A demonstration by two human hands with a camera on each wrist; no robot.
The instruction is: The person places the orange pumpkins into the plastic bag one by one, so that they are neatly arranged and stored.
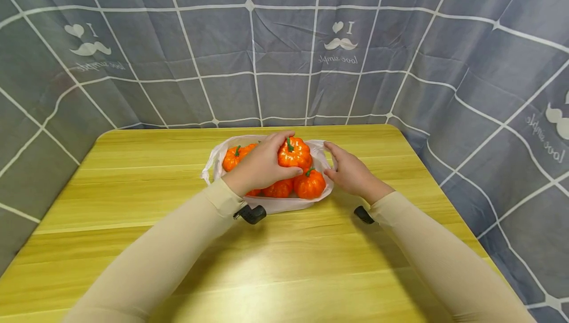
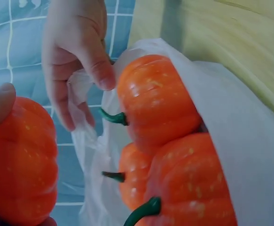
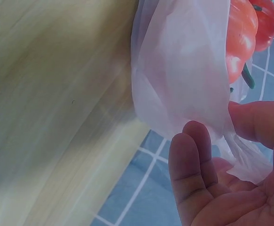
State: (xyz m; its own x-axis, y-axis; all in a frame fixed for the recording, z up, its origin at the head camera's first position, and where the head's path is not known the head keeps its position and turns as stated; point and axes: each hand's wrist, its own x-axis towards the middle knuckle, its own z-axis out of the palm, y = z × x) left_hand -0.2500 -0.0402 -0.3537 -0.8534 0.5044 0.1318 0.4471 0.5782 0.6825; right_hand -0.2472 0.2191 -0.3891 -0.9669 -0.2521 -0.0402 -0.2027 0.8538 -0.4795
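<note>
My left hand [image 1: 263, 164] grips an orange pumpkin [image 1: 295, 155] with a green stem, over a thin white plastic bag [image 1: 284, 206] on the table. Thumb and fingers lie on opposite sides of that pumpkin [image 2: 21, 162] in the left wrist view. Several more orange pumpkins [image 1: 309, 184] with green stems sit inside the bag, partly hidden by the left hand. At the bag's right end, my right hand [image 1: 355, 174] holds its handle. The right wrist view shows the crumpled handle [image 3: 249, 162] between the thumb and curled fingers.
Under the bag is a wooden table [image 1: 284, 268] with yellowish grain. A grey curtain [image 1: 284, 41] with white grid lines hangs behind it and along both sides. Each wrist carries a small black device [image 1: 252, 214] near the sleeve cuff.
</note>
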